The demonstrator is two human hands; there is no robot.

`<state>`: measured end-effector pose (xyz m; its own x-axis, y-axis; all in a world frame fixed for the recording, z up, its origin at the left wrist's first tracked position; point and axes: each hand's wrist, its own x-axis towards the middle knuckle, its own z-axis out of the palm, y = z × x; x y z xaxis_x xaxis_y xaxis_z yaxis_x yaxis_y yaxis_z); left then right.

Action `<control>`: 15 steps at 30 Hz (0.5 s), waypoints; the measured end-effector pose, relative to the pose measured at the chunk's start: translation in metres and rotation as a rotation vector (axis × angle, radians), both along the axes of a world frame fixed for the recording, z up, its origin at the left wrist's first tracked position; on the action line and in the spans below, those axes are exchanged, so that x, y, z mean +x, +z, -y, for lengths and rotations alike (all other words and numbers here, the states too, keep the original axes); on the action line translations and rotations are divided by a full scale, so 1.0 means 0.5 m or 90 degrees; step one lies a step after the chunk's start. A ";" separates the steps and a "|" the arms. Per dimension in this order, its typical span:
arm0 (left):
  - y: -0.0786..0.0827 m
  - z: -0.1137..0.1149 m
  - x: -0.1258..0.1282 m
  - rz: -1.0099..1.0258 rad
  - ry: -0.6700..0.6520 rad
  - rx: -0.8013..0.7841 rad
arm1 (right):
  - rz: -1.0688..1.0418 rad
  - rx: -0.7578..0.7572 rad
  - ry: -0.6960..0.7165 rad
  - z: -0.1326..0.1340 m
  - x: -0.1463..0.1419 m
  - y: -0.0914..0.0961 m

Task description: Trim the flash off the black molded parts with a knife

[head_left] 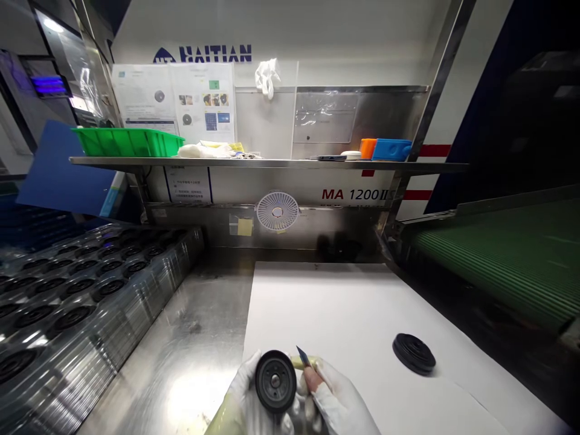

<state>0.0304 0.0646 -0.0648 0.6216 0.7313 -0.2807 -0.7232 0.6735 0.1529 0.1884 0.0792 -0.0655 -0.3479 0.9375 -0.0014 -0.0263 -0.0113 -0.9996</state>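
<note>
Black molded disc (275, 382) stands on edge in the left hand (242, 386), which is closed around its rim, the white-gloved fingers wrapping the edge while the face with its central hole turns toward the camera. The right hand (338, 396), also gloved, sits just beside it, clenched on a craft knife (302, 360) with a pale yellow handle and a small dark blade. Blade and disc are very close, though whether they touch cannot be told from this view.

Ahead of the right hand, a second black disc (414, 354) lies flat on a white sheet (344, 308) that covers part of the steel counter (181, 374). Left of the left hand, beyond the bare steel, clear plastic trays (90, 302) hold rows of more black discs. Right of the right hand runs a green ribbed conveyor belt (498, 260). Far ahead of both hands, a steel shelf (272, 163) carries a green crate (127, 142) and a blue box (392, 149) — below it, a small white fan (277, 211) is fixed to a machine panel (299, 193) marked MA 1200.
</note>
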 end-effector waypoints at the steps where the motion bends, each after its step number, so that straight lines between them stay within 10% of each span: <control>1: 0.000 0.000 -0.001 -0.004 0.000 0.004 | 0.001 -0.009 -0.003 0.000 0.000 0.001; 15: 0.032 0.014 0.006 -0.126 0.065 -0.014 | -0.090 -0.129 -0.086 0.011 0.008 -0.025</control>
<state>0.0334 0.0575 -0.0488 0.4756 0.7803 -0.4062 -0.7454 0.6027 0.2849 0.1926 0.0738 -0.0782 -0.2303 0.9609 -0.1536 -0.1806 -0.1973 -0.9636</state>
